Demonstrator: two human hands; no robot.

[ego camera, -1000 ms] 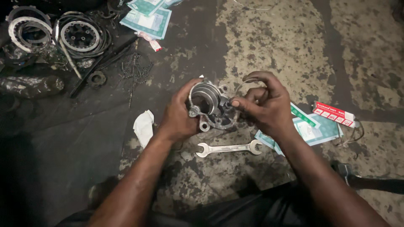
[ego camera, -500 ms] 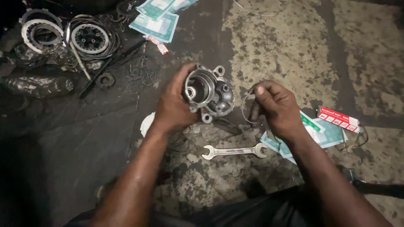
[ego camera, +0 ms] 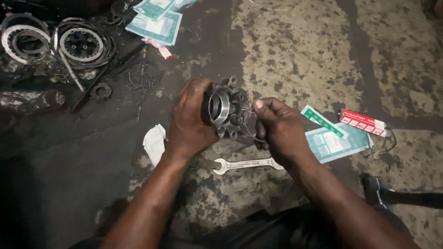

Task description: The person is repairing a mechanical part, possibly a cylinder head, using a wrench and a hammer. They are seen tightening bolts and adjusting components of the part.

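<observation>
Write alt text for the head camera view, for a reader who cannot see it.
Two bare hands work over a stained concrete floor: the left hand grips a round metal hub with bolt lugs, while the right hand pinches a thin wire ring against it. An open-ended spanner lies just below, green paper packets to the right, ringed clutch plates at upper left.

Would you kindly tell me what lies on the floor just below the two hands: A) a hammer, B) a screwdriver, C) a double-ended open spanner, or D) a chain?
C: a double-ended open spanner lies flat on the stained floor, just below the left hand and right hand.
</observation>
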